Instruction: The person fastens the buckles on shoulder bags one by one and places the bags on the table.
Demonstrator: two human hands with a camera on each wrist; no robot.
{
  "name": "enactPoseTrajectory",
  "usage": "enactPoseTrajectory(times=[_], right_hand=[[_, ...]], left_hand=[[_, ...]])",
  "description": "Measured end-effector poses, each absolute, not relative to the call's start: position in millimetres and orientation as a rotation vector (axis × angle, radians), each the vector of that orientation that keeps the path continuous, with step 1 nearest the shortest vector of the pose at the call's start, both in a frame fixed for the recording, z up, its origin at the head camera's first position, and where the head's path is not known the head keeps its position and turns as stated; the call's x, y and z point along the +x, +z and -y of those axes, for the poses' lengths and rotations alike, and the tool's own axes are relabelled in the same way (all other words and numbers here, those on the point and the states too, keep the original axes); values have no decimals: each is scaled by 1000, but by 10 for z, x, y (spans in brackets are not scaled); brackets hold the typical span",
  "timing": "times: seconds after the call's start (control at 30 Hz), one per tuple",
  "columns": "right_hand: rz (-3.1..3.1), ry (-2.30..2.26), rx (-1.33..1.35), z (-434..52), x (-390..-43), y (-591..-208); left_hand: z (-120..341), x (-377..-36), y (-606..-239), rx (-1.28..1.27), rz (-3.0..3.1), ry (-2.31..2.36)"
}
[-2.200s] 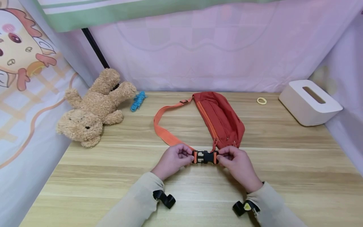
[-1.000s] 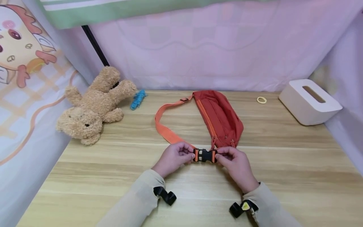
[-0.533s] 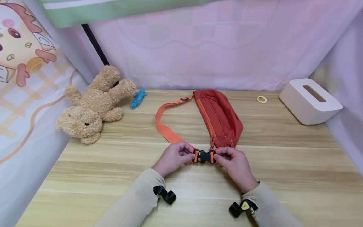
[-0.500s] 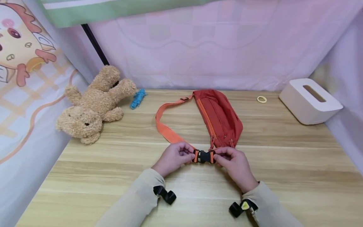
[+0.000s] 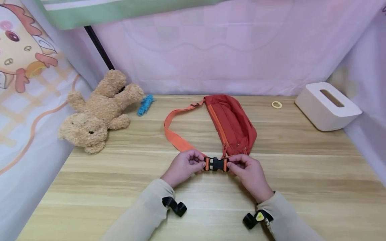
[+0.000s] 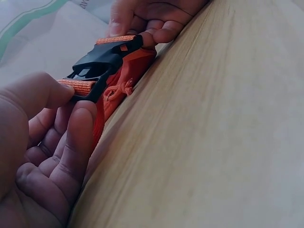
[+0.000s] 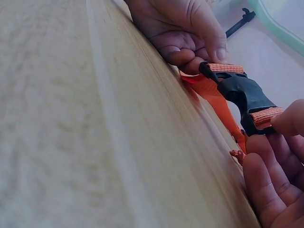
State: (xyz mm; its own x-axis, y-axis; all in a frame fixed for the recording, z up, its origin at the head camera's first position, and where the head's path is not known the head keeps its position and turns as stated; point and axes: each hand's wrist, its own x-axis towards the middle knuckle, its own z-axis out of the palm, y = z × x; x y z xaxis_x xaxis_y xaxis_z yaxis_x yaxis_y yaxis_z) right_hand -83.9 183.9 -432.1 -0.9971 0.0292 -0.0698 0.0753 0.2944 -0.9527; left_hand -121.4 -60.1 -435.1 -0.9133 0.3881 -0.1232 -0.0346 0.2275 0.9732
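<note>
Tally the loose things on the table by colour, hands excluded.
Red/orange: 1, waist bag
Tan: 1, teddy bear
Blue: 1, cord bundle
Yellow: 1, ring
White: 1, tissue box
Total: 5

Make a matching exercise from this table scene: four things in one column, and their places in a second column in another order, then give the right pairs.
Things:
1. black buckle
2. teddy bear
3. white tissue box
4. yellow ring

Places:
A. lying at the table's left edge, against the printed cloth
B. in the far right corner of the table
C. pinched between the left hand and the right hand
D. flat on the wood between the red waist bag and the tissue box

Pairs: 1-C, 2-A, 3-B, 4-D
</note>
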Motion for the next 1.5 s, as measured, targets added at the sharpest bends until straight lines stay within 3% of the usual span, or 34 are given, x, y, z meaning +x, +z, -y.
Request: enactPoseTrajectory(times=[1.5], right_hand=[[-2421, -1935, 70, -1836, -831, -4318]], left_hand=[[598, -1208, -4351, 330, -2121, 1796]])
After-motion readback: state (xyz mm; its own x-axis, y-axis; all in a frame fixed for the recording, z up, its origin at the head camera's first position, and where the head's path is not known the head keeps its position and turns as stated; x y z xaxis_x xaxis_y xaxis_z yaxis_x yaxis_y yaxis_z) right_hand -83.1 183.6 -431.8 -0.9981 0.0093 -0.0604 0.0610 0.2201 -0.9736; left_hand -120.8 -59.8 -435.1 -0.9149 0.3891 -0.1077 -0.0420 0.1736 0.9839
